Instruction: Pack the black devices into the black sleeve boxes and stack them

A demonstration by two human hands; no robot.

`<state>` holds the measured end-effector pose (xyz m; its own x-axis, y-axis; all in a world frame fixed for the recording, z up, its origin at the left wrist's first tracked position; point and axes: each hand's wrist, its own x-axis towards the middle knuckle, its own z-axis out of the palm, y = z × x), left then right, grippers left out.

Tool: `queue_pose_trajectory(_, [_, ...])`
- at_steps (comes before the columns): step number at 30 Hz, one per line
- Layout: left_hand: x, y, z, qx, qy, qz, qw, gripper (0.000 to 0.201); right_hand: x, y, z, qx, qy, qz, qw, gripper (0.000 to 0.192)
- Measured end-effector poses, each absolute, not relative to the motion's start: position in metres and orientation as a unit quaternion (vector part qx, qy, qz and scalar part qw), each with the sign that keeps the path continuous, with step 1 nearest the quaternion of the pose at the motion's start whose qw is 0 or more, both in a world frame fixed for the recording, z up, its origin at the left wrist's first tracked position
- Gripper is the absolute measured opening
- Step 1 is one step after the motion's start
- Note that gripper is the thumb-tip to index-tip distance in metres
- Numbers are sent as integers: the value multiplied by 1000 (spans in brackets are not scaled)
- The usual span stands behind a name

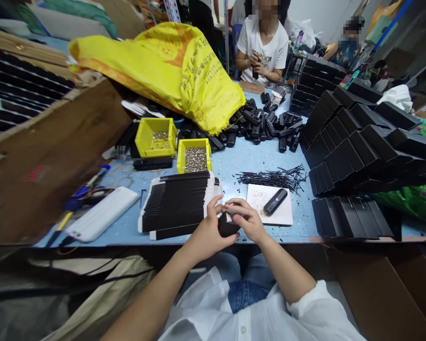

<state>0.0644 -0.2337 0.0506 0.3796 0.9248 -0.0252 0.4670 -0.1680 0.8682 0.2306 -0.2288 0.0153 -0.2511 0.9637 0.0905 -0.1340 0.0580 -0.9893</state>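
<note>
The left hand (208, 227) and the right hand (246, 219) meet just above the near edge of the worktop (230, 161), both closed on a small black plastic piece (227, 226): the left hand's fingers wrap its left end, thumb raised on top, while the right hand's fingertips pinch down on its upper side, where something small and pale shows between them, too small to tell. Just beyond the right hand lies a white card (270, 208) with another black oblong case (275, 201) resting on it at a slant. Beside the left hand is a white tray of black strips (177, 203) packed in a row. Behind the card, a loose scatter of thin black pins (273, 177) spreads over the blue surface. Two yellow bins stand further back, the nearer yellow bin (194, 155) full of small metal parts, the other bin (156, 137) nearly bare. A heap of black parts (266, 125) lies under the edge of a yellow woven sack (170, 66). Stacked black boxes (358, 142) fill the right side. Across the worktop a seated person in a white T-shirt (262, 47) holds a dark item in both hands.
</note>
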Motion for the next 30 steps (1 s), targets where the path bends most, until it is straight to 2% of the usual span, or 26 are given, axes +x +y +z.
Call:
queue_pose_trajectory(4, [72,-229,53,663,512,262,478,109,225,-234,26,-391,-570,546,473,33])
queue_pose_trajectory(7, [76,-227,50,652,509,235,511,112,222,-241,27,-444,-550,507,494,29])
queue_pose_trajectory(9, [78,-225,46,653,490,233,528,110,231,-243,25,-428,-612,450,490,31])
queue_pose_trajectory(11, [77,-224,41,638,491,260,533,105,257,-239,24,-413,-706,388,425,35])
queue_pose_trajectory(13, [74,-223,36,582,498,290,574,99,297,-230,22,-453,-780,305,307,47])
queue_pose_trajectory(15, [73,-220,30,481,467,300,679,92,340,-222,21,-509,-811,225,181,58])
queue_pose_trajectory(17, [77,-214,25,347,422,322,773,77,373,-218,21,-539,-809,205,116,52])
queue_pose_trajectory(18, [82,-211,22,276,418,350,791,65,382,-218,22,-551,-795,219,130,43])
queue_pose_trajectory(20, [99,-204,17,147,439,420,781,38,386,-223,25,-584,-723,258,262,31])
queue_pose_trajectory(22, [120,-200,13,47,452,461,762,20,371,-230,32,-593,-597,269,468,41])
queue_pose_trajectory(24, [138,-201,11,-7,442,465,767,16,348,-238,38,-563,-491,256,614,49])
queue_pose_trajectory(25, [144,-204,11,-15,435,459,775,17,336,-241,40,-550,-472,248,643,51])
queue_pose_trajectory(27, [149,-211,11,23,425,421,801,25,315,-245,40,-544,-492,243,635,57])
queue_pose_trajectory(29, [142,-220,10,151,441,388,795,40,303,-247,34,-551,-511,254,609,64])
queue_pose_trajectory(30, [136,-223,9,244,474,389,751,50,301,-245,29,-553,-510,266,602,69])
